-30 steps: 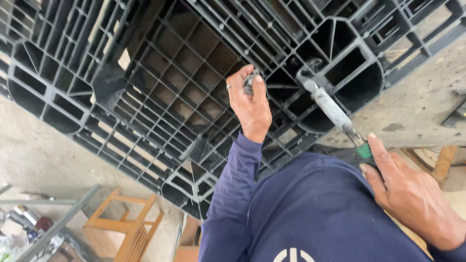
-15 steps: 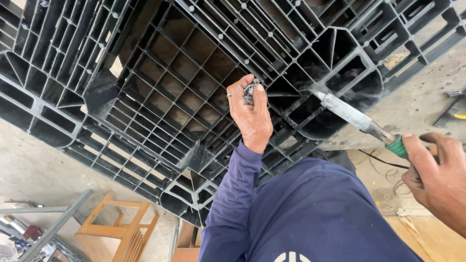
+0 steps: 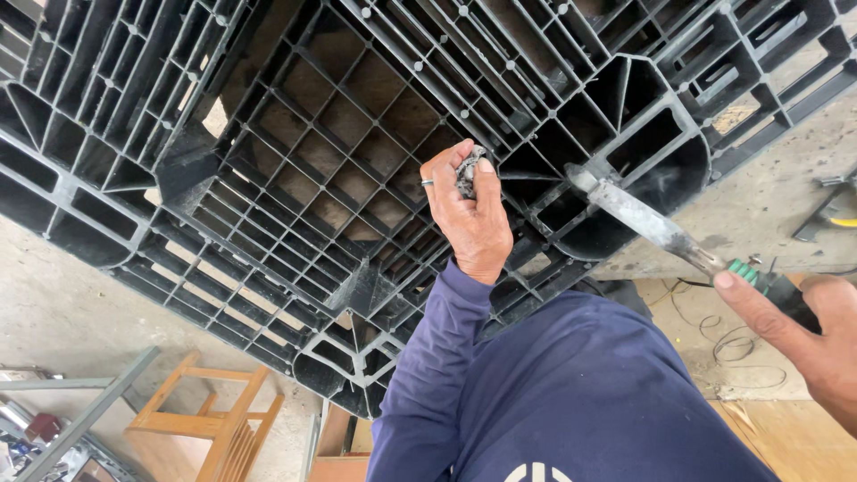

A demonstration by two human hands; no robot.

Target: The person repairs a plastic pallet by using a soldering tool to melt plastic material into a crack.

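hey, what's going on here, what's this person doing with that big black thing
A person in a dark blue long-sleeved shirt is working on a large black plastic pallet, seen with its ribbed grid side facing the camera. The left hand is raised against the grid and pinches a small grey crumpled lump. The right hand holds a green-handled tool whose flat, grimy metal blade touches the pallet's rounded corner pocket. A wooden stool stands on the floor below.
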